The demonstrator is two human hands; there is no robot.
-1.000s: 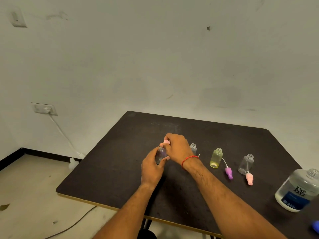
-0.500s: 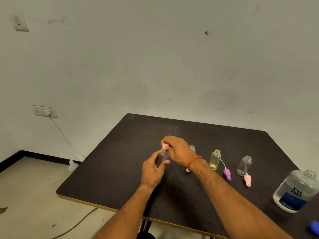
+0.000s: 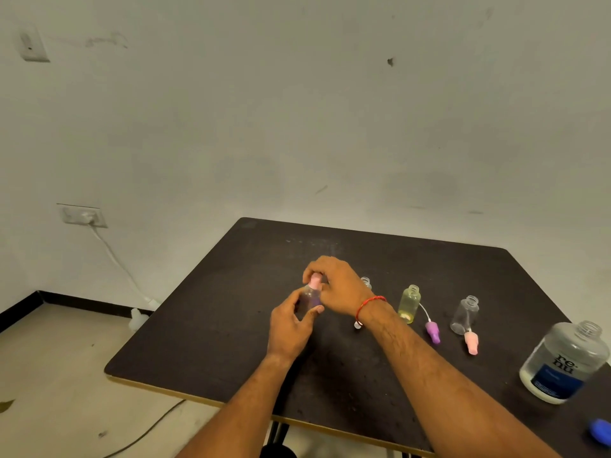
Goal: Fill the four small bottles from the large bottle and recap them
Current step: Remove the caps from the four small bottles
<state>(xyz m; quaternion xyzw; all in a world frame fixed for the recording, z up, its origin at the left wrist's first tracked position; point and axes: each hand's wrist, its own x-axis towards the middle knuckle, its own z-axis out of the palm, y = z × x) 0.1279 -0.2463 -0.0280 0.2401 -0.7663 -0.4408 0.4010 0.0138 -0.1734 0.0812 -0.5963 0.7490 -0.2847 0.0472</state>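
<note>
Barely shifted, the right grip pinches the pink cap atop the small bottle — left grip wrapped round its body.

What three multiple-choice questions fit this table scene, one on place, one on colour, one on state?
1. Beside the yellow bottle, the large bottle stands: A) left B) right C) on top.
2. The cap that the right hand holds on a small bottle is: A) pink B) green C) black.
3. The large bottle is: A) capped B) open C) tipped over.
1 B, it is by the table's right edge; 2 A, pink shows under the hand; 3 B, its threaded neck is bare.
</note>
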